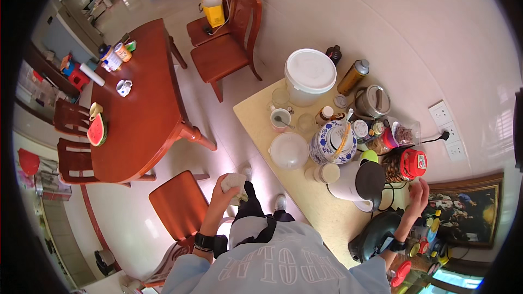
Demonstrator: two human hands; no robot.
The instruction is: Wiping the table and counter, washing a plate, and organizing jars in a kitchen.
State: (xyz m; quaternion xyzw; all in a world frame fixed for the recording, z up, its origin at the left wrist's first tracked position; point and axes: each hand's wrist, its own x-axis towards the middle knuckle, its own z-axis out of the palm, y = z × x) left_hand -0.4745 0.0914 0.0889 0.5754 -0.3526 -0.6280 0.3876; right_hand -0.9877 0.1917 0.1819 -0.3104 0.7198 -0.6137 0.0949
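Note:
My left hand point(222, 196) grips a pale folded cloth point(234, 183) above the floor, between a wooden chair and the counter. On the right, my right hand point(417, 199) hovers over the counter's wall side with loosely bent fingers and nothing visible in it. Its fingertips are close to a clear jar point(391, 167) with a red lid point(415, 163); whether they touch it I cannot tell. A white electric kettle point(345, 183) with a dark lid stands beside the jar. Below my right hand sits a black rounded appliance point(378, 232).
The cream counter point(261, 110) carries a white bucket point(310, 71), a blue-and-white teapot point(333, 141), a mug with a spoon point(280, 119) and a translucent bowl point(289, 151). A plugged cord point(433, 139) runs to the wall. A wooden chair point(182, 204) and a table point(139, 122) stand left.

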